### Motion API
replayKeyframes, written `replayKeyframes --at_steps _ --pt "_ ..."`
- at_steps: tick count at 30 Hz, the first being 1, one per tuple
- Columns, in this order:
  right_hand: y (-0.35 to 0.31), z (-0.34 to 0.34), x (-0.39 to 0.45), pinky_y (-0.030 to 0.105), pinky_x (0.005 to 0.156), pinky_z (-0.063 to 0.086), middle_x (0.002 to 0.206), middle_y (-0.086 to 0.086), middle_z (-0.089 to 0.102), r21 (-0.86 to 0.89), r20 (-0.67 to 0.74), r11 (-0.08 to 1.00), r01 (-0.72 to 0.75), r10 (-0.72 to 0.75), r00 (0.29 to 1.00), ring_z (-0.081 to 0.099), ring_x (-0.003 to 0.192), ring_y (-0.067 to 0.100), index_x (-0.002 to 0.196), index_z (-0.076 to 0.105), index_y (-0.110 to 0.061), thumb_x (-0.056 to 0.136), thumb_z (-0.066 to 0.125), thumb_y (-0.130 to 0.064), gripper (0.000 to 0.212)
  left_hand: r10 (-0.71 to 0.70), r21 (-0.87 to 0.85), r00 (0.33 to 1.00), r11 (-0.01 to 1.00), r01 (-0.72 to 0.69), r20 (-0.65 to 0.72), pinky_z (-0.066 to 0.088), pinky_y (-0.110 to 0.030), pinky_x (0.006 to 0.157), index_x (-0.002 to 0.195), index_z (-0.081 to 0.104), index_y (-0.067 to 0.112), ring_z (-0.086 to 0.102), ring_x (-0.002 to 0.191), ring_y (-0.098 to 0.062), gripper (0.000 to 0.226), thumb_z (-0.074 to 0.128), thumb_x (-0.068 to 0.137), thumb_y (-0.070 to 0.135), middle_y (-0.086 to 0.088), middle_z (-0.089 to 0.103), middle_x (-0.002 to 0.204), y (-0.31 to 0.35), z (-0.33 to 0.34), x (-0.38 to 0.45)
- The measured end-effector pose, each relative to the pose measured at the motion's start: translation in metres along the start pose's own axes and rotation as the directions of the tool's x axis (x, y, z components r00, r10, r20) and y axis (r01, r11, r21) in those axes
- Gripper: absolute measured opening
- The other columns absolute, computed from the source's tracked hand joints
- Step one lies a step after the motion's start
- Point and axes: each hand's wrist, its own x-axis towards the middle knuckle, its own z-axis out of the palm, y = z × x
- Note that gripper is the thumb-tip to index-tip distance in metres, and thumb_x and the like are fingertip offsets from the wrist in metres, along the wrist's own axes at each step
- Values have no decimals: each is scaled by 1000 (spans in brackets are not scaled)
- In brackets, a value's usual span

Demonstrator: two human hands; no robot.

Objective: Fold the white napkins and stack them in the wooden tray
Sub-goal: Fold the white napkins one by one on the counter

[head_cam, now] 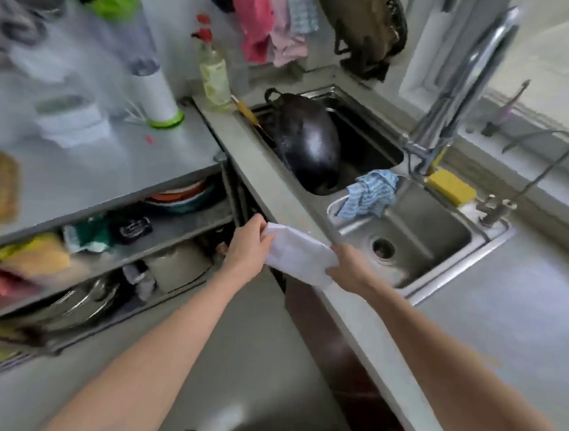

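A white napkin (299, 253) hangs in the air between both hands, just in front of the counter's front edge by the sink. My left hand (249, 246) pinches its upper left corner. My right hand (351, 267) grips its right end, fingers curled round the cloth. The napkin looks partly folded and sags a little in the middle. A wooden tray is not in view.
A double steel sink (432, 234) holds a black wok (307, 144) in its far basin, with a blue checked cloth (370, 194) on the divider, a yellow sponge (452, 186) and a tall faucet (458, 92). A steel shelf unit (115, 175) with dishes stands at left.
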Motion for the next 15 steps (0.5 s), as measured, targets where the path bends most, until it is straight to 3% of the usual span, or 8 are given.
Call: replayKeyframes --at_steps 2,4,7,10,12,15 --pt "-76 34 18 31 75 44 107 16 63 -25 52 994 111 -110 993 59 107 33 116 61 -2 82 59 -5 34 -42 12 995 999 43 -85 31 -20 52 72 37 17 42 61 -13 27 54 93 14 -2 49 69 -58 -64 -4" --pt "-156 73 30 33 73 44 106 15 61 -48 101 976 211 -205 973 58 106 33 106 60 -1 85 60 -8 22 -115 11 980 993 118 -165 34 -32 59 76 41 12 46 65 -21 22 55 92 13 -9 54 72 -114 -131 -11" --pt "-267 133 38 32 69 41 103 13 60 -25 175 943 333 -324 930 57 97 30 102 60 -4 87 62 -14 18 -199 54 942 974 221 -271 31 -33 60 82 43 11 48 72 -25 17 54 94 16 -7 52 74 -191 -224 -25" --pt "-359 183 39 30 68 35 100 13 60 -30 262 902 430 -408 875 53 89 26 96 58 -6 95 51 -19 14 -307 41 893 940 338 -330 35 -37 66 85 42 12 51 79 -31 15 53 94 16 -14 56 81 -256 -299 -40" --pt "-410 208 45 30 65 34 90 14 59 -55 302 880 473 -436 847 51 81 26 77 53 -9 98 46 -19 24 -353 19 863 923 385 -361 36 -38 69 85 43 11 55 86 -36 14 54 94 13 -19 59 86 -296 -339 -46" --pt "-474 241 59 31 53 26 60 4 43 -72 316 852 519 -474 822 40 61 21 55 35 -15 93 49 -14 40 -394 -3 822 902 431 -411 28 -30 64 95 51 5 57 89 -33 6 53 94 11 -14 59 87 -352 -381 -49"
